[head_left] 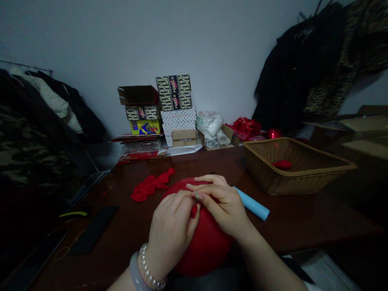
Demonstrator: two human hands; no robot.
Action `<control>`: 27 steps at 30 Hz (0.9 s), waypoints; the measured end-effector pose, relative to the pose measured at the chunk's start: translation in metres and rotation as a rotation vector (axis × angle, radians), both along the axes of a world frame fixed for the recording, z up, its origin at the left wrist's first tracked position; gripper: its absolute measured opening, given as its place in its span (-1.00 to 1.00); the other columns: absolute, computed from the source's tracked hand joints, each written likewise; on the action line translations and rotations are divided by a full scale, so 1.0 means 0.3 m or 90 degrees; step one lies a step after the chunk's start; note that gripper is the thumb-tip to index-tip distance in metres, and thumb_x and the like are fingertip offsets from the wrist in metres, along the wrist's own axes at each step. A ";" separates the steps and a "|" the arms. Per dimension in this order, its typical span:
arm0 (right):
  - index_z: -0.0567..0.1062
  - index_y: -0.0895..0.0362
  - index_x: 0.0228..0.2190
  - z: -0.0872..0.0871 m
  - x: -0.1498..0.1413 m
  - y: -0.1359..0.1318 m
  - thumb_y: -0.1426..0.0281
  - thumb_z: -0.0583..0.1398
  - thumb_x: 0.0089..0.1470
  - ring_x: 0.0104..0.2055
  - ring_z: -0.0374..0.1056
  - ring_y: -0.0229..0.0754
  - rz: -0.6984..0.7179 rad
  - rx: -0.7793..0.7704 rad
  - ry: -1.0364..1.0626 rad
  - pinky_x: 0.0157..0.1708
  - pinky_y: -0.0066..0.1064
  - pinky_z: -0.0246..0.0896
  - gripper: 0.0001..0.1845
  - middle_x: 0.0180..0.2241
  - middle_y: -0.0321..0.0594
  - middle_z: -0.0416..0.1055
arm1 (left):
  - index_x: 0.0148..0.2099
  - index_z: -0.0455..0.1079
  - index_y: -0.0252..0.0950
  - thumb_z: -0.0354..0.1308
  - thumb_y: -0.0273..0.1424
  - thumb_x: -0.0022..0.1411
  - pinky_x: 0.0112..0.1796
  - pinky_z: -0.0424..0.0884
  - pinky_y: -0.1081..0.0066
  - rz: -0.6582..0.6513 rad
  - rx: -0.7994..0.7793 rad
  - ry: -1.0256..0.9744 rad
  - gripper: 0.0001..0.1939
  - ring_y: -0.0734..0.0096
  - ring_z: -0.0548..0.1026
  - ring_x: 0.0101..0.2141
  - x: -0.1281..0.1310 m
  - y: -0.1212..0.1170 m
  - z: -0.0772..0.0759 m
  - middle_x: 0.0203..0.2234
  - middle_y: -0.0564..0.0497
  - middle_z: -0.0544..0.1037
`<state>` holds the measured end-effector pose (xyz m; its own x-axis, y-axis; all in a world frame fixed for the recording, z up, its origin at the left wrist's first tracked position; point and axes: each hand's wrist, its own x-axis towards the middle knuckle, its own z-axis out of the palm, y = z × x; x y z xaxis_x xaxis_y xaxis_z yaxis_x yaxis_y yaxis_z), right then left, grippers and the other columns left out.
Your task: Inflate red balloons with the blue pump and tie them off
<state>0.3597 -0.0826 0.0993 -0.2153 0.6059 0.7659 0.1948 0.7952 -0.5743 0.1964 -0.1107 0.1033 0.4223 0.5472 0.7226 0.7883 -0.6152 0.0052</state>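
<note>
Where the counter came nearest, a red balloon sat, left hand seemingly clamped on its gathered part, right hand's grip pinching a green strand; slack fingers could have freed it, a nail burst the balloon.

The red balloon looked smooth and rubbery, the woven basket right of it rough, and the wooden table behind it shiny.

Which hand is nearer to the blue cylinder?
Right. The right hand is close beside the blue cylinder; the left hand is farther away, beyond the right one.
</note>
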 end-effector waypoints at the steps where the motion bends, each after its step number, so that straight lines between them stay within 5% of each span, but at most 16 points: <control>1: 0.58 -0.03 -0.21 0.001 0.000 -0.002 0.46 0.18 0.19 0.04 0.36 -0.11 0.010 -0.003 0.001 0.06 -0.12 0.19 -0.80 -0.14 -0.28 0.57 | -0.26 0.29 -0.25 0.05 -0.49 0.24 -0.27 0.37 0.27 0.001 -0.003 0.000 -0.96 0.26 0.45 -0.32 -0.001 0.000 -0.001 -0.34 -0.05 0.50; 7: 0.52 -0.08 -0.06 -0.006 -0.002 -0.001 0.48 0.16 0.19 0.09 0.34 -0.12 0.005 0.014 0.017 0.07 -0.15 0.22 -0.67 -0.07 -0.27 0.53 | -0.28 0.29 -0.27 0.06 -0.49 0.24 -0.30 0.37 0.27 -0.001 0.014 0.006 -0.96 0.26 0.44 -0.35 0.004 0.002 0.000 -0.39 -0.05 0.48; 18: 0.56 -0.14 -0.13 -0.025 -0.009 0.015 0.42 0.28 0.10 0.05 0.35 -0.08 -0.045 -0.008 0.038 0.04 -0.12 0.25 -0.71 -0.16 -0.30 0.57 | -0.29 0.27 -0.27 0.06 -0.50 0.25 -0.27 0.37 0.28 -0.013 0.016 0.000 -0.95 0.28 0.44 -0.34 0.005 -0.004 -0.002 -0.37 -0.05 0.49; 27: 0.53 -0.09 -0.05 0.000 0.033 0.007 0.21 0.17 0.21 0.05 0.36 -0.06 0.073 -0.078 0.112 0.07 -0.08 0.23 -0.72 -0.07 -0.19 0.53 | -0.26 0.31 -0.25 0.06 -0.46 0.28 -0.25 0.37 0.30 -0.004 -0.052 -0.015 -0.96 0.31 0.45 -0.31 -0.020 0.003 0.008 -0.30 -0.02 0.51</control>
